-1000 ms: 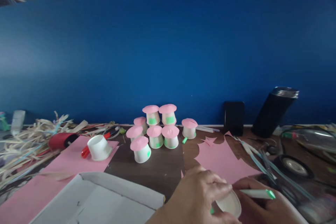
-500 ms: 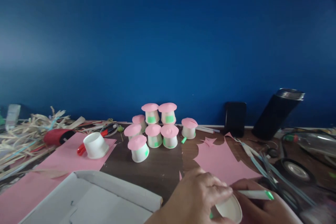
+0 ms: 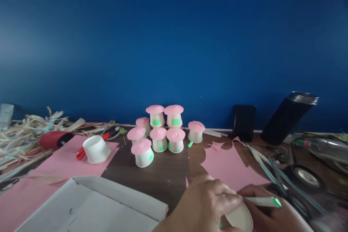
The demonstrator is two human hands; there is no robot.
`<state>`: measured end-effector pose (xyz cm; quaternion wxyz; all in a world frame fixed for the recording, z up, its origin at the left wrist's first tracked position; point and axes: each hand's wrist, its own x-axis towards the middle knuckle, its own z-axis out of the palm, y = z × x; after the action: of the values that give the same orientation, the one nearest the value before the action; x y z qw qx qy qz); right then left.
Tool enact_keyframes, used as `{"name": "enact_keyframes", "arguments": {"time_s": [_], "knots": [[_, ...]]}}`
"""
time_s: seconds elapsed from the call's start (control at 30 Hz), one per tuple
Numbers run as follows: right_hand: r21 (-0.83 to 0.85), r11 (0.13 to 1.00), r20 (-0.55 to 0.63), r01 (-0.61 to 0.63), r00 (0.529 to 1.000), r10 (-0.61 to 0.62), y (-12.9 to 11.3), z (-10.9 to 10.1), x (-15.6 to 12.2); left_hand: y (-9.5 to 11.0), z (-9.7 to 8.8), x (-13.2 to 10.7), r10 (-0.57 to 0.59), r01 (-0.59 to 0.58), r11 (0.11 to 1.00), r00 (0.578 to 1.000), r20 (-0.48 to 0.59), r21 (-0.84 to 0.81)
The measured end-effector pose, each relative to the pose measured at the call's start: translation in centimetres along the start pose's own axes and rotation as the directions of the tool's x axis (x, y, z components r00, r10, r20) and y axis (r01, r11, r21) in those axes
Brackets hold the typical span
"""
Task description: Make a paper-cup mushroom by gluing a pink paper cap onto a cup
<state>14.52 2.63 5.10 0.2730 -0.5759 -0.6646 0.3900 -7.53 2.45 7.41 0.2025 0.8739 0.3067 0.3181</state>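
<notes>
At the lower right, my left hand [image 3: 208, 206] grips a white paper cup [image 3: 240, 219] lying tilted with its round face toward me. A patch of green shows on the cup's side, below my fingers. My right hand [image 3: 269, 214] is closed around a marker [image 3: 261, 202] with a white barrel and a green end; its tip is hidden by my hands. A small green marker cap [image 3: 190, 144] lies beyond them, beside a cup with a pink paper top [image 3: 196, 132]. To its left, several more white cups with pink tops [image 3: 158, 139] stand grouped, some stacked and many with green patches.
A plain white cup [image 3: 96, 149] rests on pink paper [image 3: 65, 156] by a red-handled tool [image 3: 81, 153]. A white box lid [image 3: 122, 195] lies in front. Right are cut pink paper [image 3: 231, 165], scissors [image 3: 278, 175], a phone [image 3: 244, 122] and a black flask [image 3: 288, 117].
The view has shifted slightly. My hands, with the cup and marker, sit a touch further right or lower in view; both grips look the same.
</notes>
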Motion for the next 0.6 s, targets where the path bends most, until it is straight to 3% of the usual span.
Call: {"name": "enact_keyframes", "arguments": {"time_s": [0.27, 0.5, 0.6], "knots": [[-0.012, 0.999, 0.074, 0.029, 0.997, -0.029, 0.0, -0.7, 0.9, 0.0, 0.1, 0.0, -0.008, 0.008, 1.000, 1.000, -0.008, -0.001], [-0.037, 0.997, -0.002, 0.063, 0.998, -0.064, 0.0, -0.8, 1.4, -0.3, 0.4, -0.1, -0.044, 0.042, 0.998, 0.998, 0.036, 0.041], [-0.019, 0.998, 0.090, 0.060, 0.994, -0.058, 0.4, -1.1, 1.8, -0.3, 0.2, 0.1, -0.037, 0.036, 0.999, 0.998, 0.047, 0.034]]}}
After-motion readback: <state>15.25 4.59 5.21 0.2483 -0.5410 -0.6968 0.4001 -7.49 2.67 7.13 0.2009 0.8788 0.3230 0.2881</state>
